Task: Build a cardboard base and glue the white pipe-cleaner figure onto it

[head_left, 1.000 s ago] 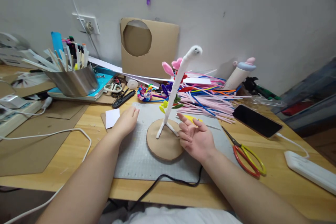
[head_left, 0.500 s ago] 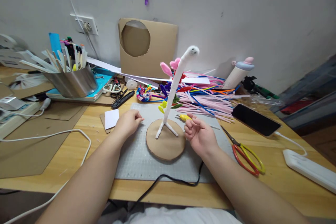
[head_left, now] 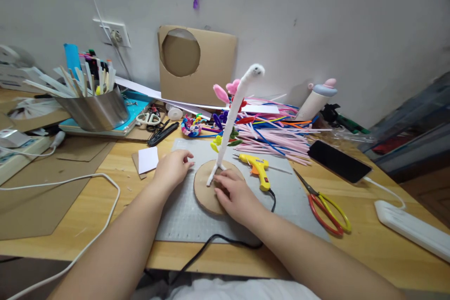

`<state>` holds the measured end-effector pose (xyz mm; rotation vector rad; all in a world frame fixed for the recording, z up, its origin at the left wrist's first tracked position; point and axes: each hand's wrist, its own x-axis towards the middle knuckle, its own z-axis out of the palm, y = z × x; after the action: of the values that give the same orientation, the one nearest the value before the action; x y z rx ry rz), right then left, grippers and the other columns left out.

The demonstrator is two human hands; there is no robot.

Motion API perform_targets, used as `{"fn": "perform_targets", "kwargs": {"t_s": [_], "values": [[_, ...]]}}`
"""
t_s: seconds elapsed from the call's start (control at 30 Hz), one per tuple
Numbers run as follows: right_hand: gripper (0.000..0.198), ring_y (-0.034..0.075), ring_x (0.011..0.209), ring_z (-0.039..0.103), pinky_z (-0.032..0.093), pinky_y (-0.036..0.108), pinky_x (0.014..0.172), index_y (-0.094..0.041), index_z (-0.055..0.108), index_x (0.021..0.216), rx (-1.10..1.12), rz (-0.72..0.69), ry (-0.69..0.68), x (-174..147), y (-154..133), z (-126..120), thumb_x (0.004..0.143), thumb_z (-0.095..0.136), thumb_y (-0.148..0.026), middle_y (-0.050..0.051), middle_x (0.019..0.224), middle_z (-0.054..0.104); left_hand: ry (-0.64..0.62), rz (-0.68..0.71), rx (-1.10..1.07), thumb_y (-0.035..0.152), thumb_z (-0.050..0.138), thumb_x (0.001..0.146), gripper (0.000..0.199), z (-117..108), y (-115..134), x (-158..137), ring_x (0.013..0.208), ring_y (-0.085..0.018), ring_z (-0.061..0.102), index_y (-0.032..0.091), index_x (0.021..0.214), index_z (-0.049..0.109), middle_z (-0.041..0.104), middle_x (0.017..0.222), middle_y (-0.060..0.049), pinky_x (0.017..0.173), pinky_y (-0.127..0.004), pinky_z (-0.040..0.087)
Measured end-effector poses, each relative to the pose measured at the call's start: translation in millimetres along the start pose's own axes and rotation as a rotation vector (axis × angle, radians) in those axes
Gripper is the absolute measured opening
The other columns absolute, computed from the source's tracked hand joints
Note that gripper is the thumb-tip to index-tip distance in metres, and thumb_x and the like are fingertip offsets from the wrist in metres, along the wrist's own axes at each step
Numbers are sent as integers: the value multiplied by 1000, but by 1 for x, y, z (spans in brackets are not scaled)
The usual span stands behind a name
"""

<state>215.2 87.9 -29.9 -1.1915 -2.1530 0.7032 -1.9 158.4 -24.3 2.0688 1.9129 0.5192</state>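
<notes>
A white fuzzy-wrapped stem [head_left: 229,124] with a bent top stands on splayed feet on a round cardboard base [head_left: 206,201]. Pink, red, purple, yellow and green pipe-cleaner petals [head_left: 221,93] show around the stem. My right hand [head_left: 239,197] lies over the base's right side, thumb and fingers apart, fingertips at the stem's right foot, which it partly hides. Loosely curled, with a gap between thumb and forefinger, my left hand [head_left: 175,166] rests on the grey cutting mat [head_left: 183,220], left of the base. A yellow hot glue gun [head_left: 258,165] lies beyond my right hand.
Scissors [head_left: 326,211] and a phone [head_left: 339,161] lie at the right. Pink pipe cleaners [head_left: 274,140] spread behind the mat. A metal container of sticks [head_left: 93,112] stands at back left. The glue gun's black cord [head_left: 218,236] crosses the mat's front.
My right hand has moved left from beside the glue gun onto the cardboard base at the stem's foot, uncovering the gun. My left hand stays nearly in place, its fingers slightly more apart.
</notes>
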Motion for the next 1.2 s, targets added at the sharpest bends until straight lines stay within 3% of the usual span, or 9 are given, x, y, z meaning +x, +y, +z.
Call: {"fn": "perform_targets", "kwargs": {"t_s": [0.17,0.37,0.87,1.2], "values": [[58,30,121,43,34,44,105,-8,45,137,-282,131,-48,1,-9,5,84,54,-31,18,128,50,-34,171,-97,34,58,83,18,6,11,-4,81,-18,60,24,95,68,67,89,-1,74,-29,44],[54,32,118,45,36,46,101,-7,50,132,-450,129,-75,4,-19,13,86,49,-34,20,128,52,-97,390,-76,34,60,84,17,5,27,-17,110,-23,49,37,96,71,63,106,1,96,-42,30],[29,24,89,55,45,37,81,-11,62,107,-498,-71,-76,1,-10,15,85,46,-17,11,97,61,-56,396,15,29,63,80,15,17,25,-20,119,-27,42,34,90,72,54,119,-2,98,-50,25],[21,22,88,53,44,33,81,-13,63,92,-400,-207,-43,3,-5,17,79,48,-8,9,93,61,-46,392,25,28,62,79,17,17,26,-22,116,-26,44,35,90,72,55,113,-2,98,-49,25]]}}
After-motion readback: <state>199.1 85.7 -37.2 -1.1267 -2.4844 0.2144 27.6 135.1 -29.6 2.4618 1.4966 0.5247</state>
